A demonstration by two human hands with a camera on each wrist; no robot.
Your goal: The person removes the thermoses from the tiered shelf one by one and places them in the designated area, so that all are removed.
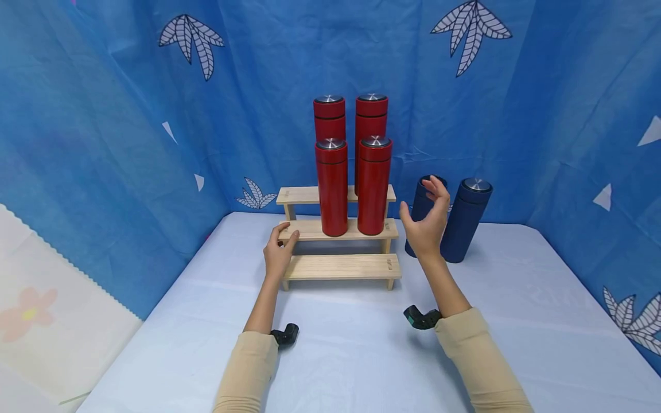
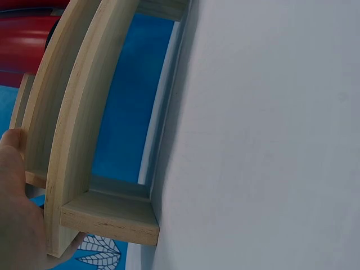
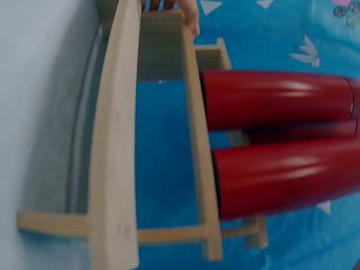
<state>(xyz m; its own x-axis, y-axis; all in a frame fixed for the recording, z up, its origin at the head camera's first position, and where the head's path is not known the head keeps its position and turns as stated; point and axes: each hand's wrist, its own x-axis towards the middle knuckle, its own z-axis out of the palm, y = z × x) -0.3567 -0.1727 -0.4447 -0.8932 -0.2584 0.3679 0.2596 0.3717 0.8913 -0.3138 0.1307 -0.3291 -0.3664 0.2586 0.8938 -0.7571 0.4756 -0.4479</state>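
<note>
A three-step wooden stand point(image 1: 341, 267) stands on the table. My left hand point(image 1: 277, 252) grips the left end of its middle step, with the thumb near the front edge; the left wrist view shows the same stand point(image 2: 76, 118) beside the hand. Two red vacuum flasks point(image 1: 374, 189) stand upright on the middle step and two more red flasks point(image 1: 371, 109) on the top step. My right hand point(image 1: 427, 229) is raised right of the stand, thumb and fingers apart, holding nothing. Behind it a dark blue flask point(image 1: 422, 203) is partly hidden; another blue flask point(image 1: 466, 221) stands to its right.
A white cloth point(image 1: 356, 344) covers the table. Blue curtains point(image 1: 279, 86) with leaf prints enclose the back and sides. Each wrist carries a small black camera mount point(image 1: 420, 317). The bottom step point(image 3: 115, 169) holds no flask.
</note>
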